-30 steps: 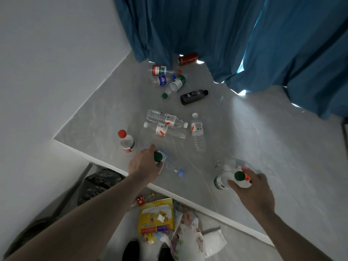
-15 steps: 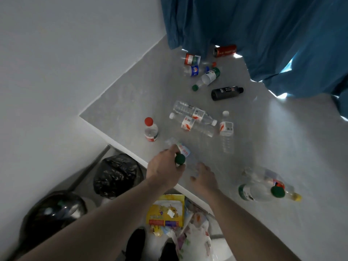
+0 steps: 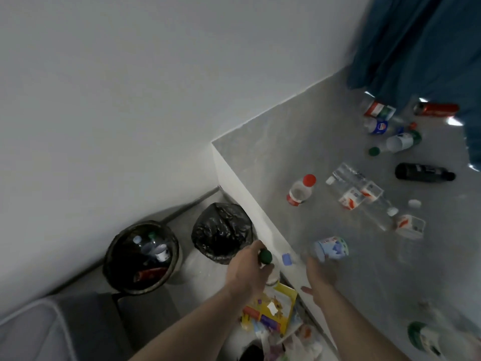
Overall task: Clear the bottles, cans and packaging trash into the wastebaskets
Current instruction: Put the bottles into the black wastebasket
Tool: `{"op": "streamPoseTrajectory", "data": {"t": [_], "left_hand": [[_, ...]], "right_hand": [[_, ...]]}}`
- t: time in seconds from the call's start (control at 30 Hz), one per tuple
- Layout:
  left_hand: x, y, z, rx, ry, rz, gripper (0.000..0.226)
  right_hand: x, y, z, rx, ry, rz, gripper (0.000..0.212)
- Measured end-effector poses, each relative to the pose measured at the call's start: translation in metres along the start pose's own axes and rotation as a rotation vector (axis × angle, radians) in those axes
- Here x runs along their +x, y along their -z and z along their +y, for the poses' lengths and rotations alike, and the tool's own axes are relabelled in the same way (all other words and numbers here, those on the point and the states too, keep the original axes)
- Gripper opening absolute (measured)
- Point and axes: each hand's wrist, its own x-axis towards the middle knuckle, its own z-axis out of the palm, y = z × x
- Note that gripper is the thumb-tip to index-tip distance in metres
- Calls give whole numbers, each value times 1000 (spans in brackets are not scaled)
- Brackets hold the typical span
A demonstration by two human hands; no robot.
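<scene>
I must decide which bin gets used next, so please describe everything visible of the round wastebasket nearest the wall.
The round wastebasket stands upright on the floor against the white wall, left of the second, black-bagged basket, with a gap between them. It looks dark, lined with a black bag. It is open on top. Inside lie clear plastic bottles, one with a green cap, and something red. Neither hand touches it.

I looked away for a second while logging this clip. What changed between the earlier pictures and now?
The left hand lifted its green-capped bottle off the ledge toward the two wastebaskets. The right hand let go of the white bottle at the right and took hold of the blue-labelled bottle. The other bottles and the red can stayed put.
</scene>
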Motion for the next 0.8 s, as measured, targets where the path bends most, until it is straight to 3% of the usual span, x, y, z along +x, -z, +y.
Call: {"op": "streamPoseTrajectory", "data": {"t": [0.07,0.13,0.23,0.3,0.33,0.4,0.43,0.5,0.53,0.63,0.8], "left_hand": [[14,-8,-15,5,0,-27,29],[26,-10,-23,34,-17,-41,27],[28,-2,-33,47,-25,4,27],[16,13,-49,19,27,43,25],[6,22,-59,15,66,60,26],[-18,43,-84,28,145,94,27],[-31,55,-98,31,190,111,28],[-56,80,-126,23,300,148,29],[-67,92,-142,24,355,165,30],[-92,128,-192,61,467,194,30],[-90,183,-273,88,618,259,28]], "right_hand": [[42,-25,-6,-29,-72,5,115],[37,-37,-22,54,-81,-60,87],[-42,-46,-55,184,-83,-46,46],[-50,-51,-39,216,-97,-17,39],[-43,-54,-21,227,-81,-18,48],[-95,-61,-11,64,-49,61,77],[-127,-64,-7,-4,-24,52,73],[-163,-73,8,-136,55,23,42],[-181,-78,14,-210,108,-8,44],[-192,-109,40,-381,192,-176,77],[-215,-176,13,-697,337,-287,45]]}}
